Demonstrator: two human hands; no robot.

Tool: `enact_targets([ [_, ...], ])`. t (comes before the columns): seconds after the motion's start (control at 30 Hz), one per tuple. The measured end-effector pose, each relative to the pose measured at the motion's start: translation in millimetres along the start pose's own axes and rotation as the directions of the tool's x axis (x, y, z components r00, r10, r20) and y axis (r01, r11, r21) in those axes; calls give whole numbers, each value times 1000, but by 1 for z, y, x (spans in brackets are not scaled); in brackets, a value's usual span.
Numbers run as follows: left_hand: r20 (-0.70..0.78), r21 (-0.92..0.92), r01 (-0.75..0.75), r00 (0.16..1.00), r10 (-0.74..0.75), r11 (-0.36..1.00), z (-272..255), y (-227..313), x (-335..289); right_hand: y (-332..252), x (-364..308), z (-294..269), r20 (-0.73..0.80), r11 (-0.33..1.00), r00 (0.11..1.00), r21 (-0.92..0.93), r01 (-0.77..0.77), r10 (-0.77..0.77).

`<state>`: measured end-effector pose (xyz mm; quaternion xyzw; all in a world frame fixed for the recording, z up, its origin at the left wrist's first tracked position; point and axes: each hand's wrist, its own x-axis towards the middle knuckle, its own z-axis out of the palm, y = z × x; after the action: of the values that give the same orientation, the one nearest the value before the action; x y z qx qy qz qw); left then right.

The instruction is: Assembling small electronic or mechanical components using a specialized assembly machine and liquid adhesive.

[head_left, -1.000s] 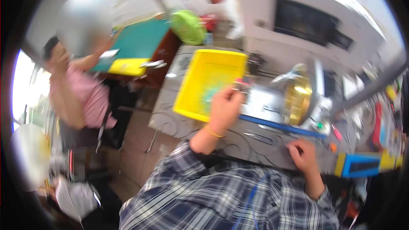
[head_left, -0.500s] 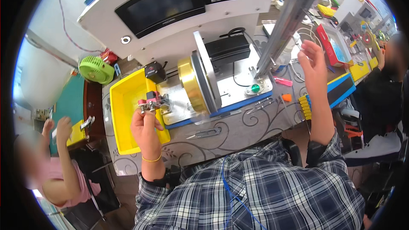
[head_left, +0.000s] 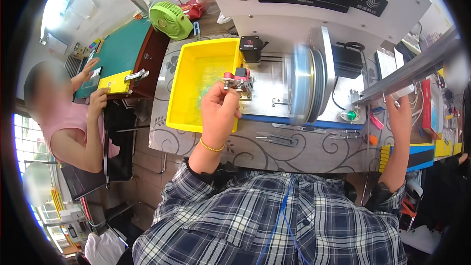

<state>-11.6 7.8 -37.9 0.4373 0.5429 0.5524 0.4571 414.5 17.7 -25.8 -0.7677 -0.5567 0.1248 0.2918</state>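
My left hand [head_left: 219, 110] pinches a small red and metal wire-guide-like fitting [head_left: 239, 82] at the left end of a bench machine's base plate [head_left: 267, 81]. Beside it stands a black motor block [head_left: 251, 49]. To the right, a large round drum [head_left: 301, 83] looks smeared, as if spinning, in front of a dark disc and a pale upright plate. My right hand [head_left: 400, 113] is raised at the slanted metal rail [head_left: 417, 71], close to something white. Its fingertips are partly hidden there, so their grip is unclear. Below lies a green round button [head_left: 350, 115].
A yellow bin [head_left: 186, 88] with clear strands inside sits left of the plate. Tweezers [head_left: 277, 139] and other hand tools lie along the table's front. A green fan [head_left: 170, 20] stands behind. At far left a person in pink [head_left: 76, 132] sits at a green-topped desk.
My view has swung left, so the machine appears farther right. My right hand has moved from open in the air to the rail. The drum, sharp and golden before, is now blurred.
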Motion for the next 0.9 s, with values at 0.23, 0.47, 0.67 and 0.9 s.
enact_targets([
  [0.23, -1, 12, 4, 1000, -4, 1000, -2, 3, 1, -20, 1, -21, -223, 995, 974, 92, -23, 43],
  [0.47, 5, 15, 4, 1000, -4, 1000, -1, 3, 5, -36, -1, -22, -289, 993, 956, -119, 9, -43],
  [0.67, 5, 12, -16, 1000, 16, 1000, -2, 1, 5, -45, -5, -22, -257, 993, 966, -116, -30, -1],
  [0.9, 11, 23, -19, 1000, 19, 1000, -1, 2, 4, -41, -4, -19, -287, 985, 957, -170, -16, -34],
])
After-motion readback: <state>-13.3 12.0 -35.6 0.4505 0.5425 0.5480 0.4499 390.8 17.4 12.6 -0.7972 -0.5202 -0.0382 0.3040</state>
